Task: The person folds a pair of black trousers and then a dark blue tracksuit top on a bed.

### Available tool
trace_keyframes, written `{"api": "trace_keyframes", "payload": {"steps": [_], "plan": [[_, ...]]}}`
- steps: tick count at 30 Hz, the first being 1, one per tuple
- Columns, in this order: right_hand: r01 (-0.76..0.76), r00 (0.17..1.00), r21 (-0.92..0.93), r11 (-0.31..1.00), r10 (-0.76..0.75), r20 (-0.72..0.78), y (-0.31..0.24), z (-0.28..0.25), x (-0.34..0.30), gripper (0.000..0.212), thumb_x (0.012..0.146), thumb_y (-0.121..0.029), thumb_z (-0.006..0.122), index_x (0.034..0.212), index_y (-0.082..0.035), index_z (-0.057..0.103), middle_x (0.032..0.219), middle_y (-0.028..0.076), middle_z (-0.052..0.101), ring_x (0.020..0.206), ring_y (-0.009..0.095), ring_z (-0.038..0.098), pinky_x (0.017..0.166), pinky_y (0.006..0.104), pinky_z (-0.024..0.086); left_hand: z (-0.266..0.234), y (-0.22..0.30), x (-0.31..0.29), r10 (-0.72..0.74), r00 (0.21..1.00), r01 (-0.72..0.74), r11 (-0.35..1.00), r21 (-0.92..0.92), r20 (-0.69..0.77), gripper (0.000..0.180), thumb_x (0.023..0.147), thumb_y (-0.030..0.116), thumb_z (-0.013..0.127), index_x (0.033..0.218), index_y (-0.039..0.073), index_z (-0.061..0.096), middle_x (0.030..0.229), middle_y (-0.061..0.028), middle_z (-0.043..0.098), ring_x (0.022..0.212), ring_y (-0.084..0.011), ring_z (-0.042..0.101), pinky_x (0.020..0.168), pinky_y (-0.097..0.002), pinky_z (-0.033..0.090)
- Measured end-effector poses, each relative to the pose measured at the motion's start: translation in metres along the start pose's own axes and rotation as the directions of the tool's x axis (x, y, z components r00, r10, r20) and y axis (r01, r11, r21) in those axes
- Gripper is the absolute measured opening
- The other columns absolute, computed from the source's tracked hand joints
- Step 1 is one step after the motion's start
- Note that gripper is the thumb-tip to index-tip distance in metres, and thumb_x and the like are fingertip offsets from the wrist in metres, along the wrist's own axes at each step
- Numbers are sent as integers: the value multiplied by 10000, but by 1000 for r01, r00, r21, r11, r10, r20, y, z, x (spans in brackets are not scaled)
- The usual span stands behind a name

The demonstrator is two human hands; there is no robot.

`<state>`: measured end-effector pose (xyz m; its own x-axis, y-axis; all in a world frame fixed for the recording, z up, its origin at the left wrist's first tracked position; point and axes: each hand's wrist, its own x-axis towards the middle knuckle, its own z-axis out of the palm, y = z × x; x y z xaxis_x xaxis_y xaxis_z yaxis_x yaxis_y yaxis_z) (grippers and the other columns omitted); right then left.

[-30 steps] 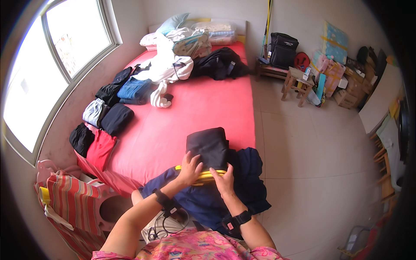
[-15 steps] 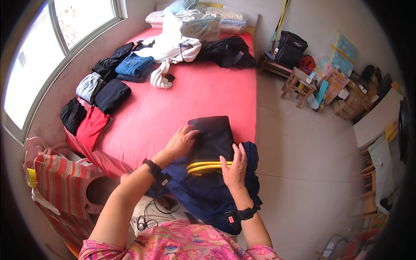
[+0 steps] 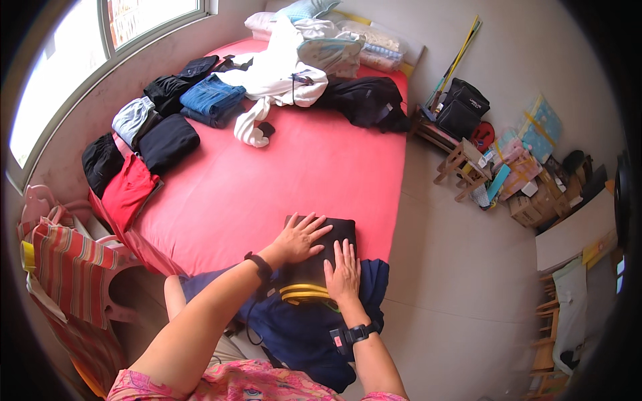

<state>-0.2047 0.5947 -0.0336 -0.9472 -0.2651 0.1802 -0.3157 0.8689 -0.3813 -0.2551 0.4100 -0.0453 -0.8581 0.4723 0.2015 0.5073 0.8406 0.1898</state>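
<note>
A folded black garment (image 3: pixel 334 235) with yellow trim lies at the near edge of the red bed (image 3: pixel 267 187), on top of a dark blue garment (image 3: pixel 301 327) that hangs over the edge. My left hand (image 3: pixel 299 239) lies flat on the black garment with fingers spread. My right hand (image 3: pixel 342 273) presses flat on it beside the left, just above the yellow trim (image 3: pixel 302 293). Both wrists wear dark bands.
Folded clothes line the bed's left side: a red piece (image 3: pixel 128 190), black pieces (image 3: pixel 167 142), jeans (image 3: pixel 210 97). A white garment (image 3: pixel 274 73) and a dark heap (image 3: pixel 364 100) lie farther back. A striped bag (image 3: pixel 67 274) stands at left, stools and boxes (image 3: pixel 508 174) at right.
The view has tilted and moved closer to the bed. Both hands went from gripping the garment's fold near the yellow trim to lying flat on top of it.
</note>
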Motion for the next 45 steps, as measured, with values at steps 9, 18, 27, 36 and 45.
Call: {"api": "trace_keyframes", "payload": {"steps": [9,18,27,36,45], "plan": [[-25,998,-53,998,22,-60,-3,2,-2,559,888,-306,505,1391,-113,354,1462,121,302,1356,284,268,1077,481,232,4,9,-1,-53,997,48,996,-80,-60,583,898,444,433,1418,203,323,1483,-86,272,1374,-291,224,1091,-529,152],[35,992,33,999,-31,-121,8,6,-3,560,887,-313,518,1390,-126,359,1461,122,308,1342,303,292,1070,447,268,14,-12,-27,-681,688,411,651,-638,-251,571,809,255,647,1282,18,429,1298,-273,383,1216,-377,383,990,-491,348],[71,987,167,983,-45,-156,23,13,-1,518,887,-285,526,1364,-125,406,1450,134,322,1336,325,294,1083,416,253,-16,-7,-20,-435,661,534,-299,-791,611,416,811,310,676,1066,-6,586,839,-118,643,683,-210,625,632,-339,524],[-142,982,780,610,184,35,7,-44,8,441,920,-271,528,1268,-8,466,1297,164,490,1221,273,440,1028,331,316,-98,32,6,-247,961,158,141,-977,120,373,793,159,666,1119,4,573,955,-91,666,862,-204,640,788,-311,495],[-244,954,825,-510,24,298,-14,-130,-32,800,871,-670,331,1366,-45,387,1360,103,459,1236,250,444,1047,400,328,-195,72,-35,445,859,-503,825,-257,-254,620,586,97,666,1198,156,585,995,-70,650,850,-264,553,772,-348,452]]}}
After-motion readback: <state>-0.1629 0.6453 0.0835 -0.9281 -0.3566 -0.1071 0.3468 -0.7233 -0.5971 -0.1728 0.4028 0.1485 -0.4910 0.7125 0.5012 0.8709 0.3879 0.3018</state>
